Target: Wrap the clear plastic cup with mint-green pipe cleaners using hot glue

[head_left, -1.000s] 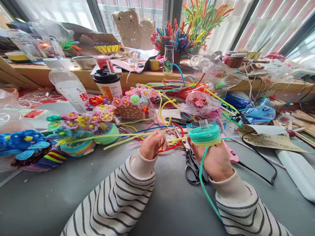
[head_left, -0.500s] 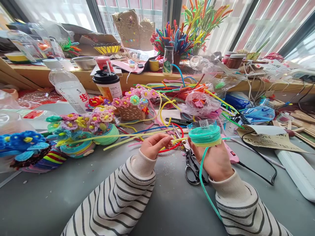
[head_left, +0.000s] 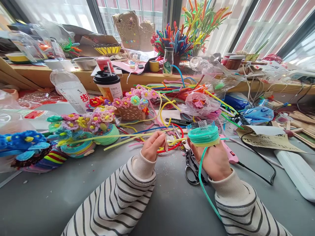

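Observation:
My right hand (head_left: pixel 213 164) is wrapped around a clear plastic cup (head_left: pixel 204 135) ringed with teal and pale yellow pipe cleaner. A teal pipe cleaner tail (head_left: pixel 202 178) hangs from the cup past my wrist. To its left, my left hand (head_left: pixel 154 146) is closed in a pinch on a yellow pipe cleaner (head_left: pixel 176 142) that runs from the cup. Long yellow ends stretch leftward beyond that hand. Black-handled scissors (head_left: pixel 192 173) lie on the table just left of my right hand, and a red pipe cleaner (head_left: pixel 182 130) curves behind the yellow one.
Pipe-cleaner flower pots (head_left: pixel 108 132) crowd the left, beside a water bottle (head_left: pixel 70 88) and a lidded paper cup (head_left: pixel 108 86). A pink glue gun (head_left: pixel 228 150) with a black cord rests behind my right hand. Loose pipe cleaners and plastic bags (head_left: pixel 201 103) lie at the back.
My left hand has shifted slightly left and its fingers have curled in more, leaving a longer stretch of yellow pipe cleaner between my hands. My right hand and the cup have barely moved.

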{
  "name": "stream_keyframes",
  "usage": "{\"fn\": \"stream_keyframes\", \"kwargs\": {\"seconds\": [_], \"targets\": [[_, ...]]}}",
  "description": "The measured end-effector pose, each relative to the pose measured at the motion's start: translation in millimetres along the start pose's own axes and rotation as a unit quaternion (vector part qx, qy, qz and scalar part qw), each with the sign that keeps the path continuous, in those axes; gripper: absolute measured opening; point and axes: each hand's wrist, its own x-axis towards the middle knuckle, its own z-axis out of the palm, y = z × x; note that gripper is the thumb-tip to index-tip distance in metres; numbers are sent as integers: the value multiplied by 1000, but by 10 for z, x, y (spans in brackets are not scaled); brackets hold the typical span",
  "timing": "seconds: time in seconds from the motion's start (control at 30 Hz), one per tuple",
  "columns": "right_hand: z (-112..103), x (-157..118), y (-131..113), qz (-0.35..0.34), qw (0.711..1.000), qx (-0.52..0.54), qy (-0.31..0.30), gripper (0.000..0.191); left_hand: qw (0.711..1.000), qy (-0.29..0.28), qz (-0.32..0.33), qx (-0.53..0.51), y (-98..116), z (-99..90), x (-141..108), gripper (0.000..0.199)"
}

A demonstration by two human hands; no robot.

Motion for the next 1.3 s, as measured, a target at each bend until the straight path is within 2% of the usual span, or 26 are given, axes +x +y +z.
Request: {"fn": "stream_keyframes", "kwargs": {"seconds": [0.2, 0.47, 0.53, 0.7, 0.77, 0.87, 1.0, 1.17, 1.3], "targets": [[-11, 10, -1, 8, 1000, -9, -8, 31, 999, -17, 3, 36, -24, 23, -24, 36], [-31, 10, -24, 22, 999, -24, -32, 27, 995, -32, -39, 91, 9, 47, -75, 46], [-25, 8, -24, 17, 999, -19, -30, 26, 993, -33, -33, 109, 26, 57, -83, 41], [7, -4, -21, 20, 1000, 9, 0, 28, 984, -43, 45, 169, 35, 75, -75, 17], [10, -7, -15, 20, 1000, 8, 3, 29, 982, -33, 51, 178, 22, 71, -66, 12], [10, -6, -1, 1, 1000, -5, -3, 29, 986, -19, 26, 164, 1, 64, -60, 8], [15, -6, 7, 9, 1000, -11, 0, 28, 989, -12, 5, 147, -10, 57, -63, 13], [-9, -9, 1, 23, 1000, -13, -8, 25, 991, -65, 14, 117, 2, 25, -59, 23], [-28, -10, 9, 28, 999, -18, -26, 26, 993, -66, 1, 99, 11, 8, -48, 30]]}}
